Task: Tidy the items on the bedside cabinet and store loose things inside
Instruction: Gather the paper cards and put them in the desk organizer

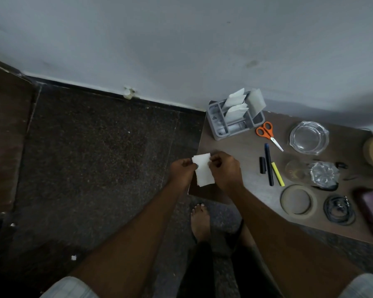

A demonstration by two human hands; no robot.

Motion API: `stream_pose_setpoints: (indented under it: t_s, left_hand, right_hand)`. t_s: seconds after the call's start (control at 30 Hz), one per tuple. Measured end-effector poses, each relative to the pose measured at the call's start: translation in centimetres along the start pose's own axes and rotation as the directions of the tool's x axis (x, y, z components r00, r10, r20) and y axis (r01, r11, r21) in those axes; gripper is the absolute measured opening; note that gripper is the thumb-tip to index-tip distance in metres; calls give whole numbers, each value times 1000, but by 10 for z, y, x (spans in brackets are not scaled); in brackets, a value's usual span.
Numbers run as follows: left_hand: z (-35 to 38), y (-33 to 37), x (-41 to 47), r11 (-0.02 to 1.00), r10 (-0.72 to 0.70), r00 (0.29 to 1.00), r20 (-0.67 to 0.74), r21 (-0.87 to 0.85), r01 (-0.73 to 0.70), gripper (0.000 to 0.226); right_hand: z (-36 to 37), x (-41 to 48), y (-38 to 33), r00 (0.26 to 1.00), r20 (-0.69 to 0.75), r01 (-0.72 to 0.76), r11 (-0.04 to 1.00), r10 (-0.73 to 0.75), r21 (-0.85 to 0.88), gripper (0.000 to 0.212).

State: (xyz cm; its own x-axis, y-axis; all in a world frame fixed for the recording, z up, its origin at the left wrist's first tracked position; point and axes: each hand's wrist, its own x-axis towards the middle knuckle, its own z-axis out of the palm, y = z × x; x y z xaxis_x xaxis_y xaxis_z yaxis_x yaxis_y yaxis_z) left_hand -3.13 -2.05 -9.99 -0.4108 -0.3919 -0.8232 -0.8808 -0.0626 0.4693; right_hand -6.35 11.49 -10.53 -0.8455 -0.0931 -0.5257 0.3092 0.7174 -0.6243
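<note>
Both hands are pinching a white paper piece [203, 172] by its upper edge, left grip [182, 171] on its left side, right grip [223, 171] on its right, over the surface's [241, 147] near-left corner.

Cabinet top [241, 145] — organizer [219, 125], scissors [267, 132], pens [269, 164]

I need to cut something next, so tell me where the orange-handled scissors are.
In the head view, the orange-handled scissors lie on the brown cabinet top, right of the grey plastic organiser and left of the clear glass dish.
</note>
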Motion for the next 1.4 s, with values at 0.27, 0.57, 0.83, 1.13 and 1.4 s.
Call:
stream_pose_setpoints:
  t_s: [0.27,0.57,0.83,1.13,1.4]
  left_hand:
    - [7,6,4,998,68,994,-86,14,-67,23]
    - [8,5,1,975,193,980,-55,124,-185,23]
    - [8,0,-1,967,219,976,-15,135,-216,20]
    - [-3,1,-8,979,201,980,14,40,-201,16]
    - [1,26,-36,959,277,955,101,-85,-270,16]
  right_hand:
    - [-7,6,5,997,42,-68,997,67,26,14]
    - [-1,11,3,994,25,-111,993,110,35,11]
    - [-9,7,4,998,40,-50,993,46,110,14]
    - [-33,2,0,967,242,-153,948,85,278,33]
    - [-67,-16,-26,924,380,-236,840,40,488,31]
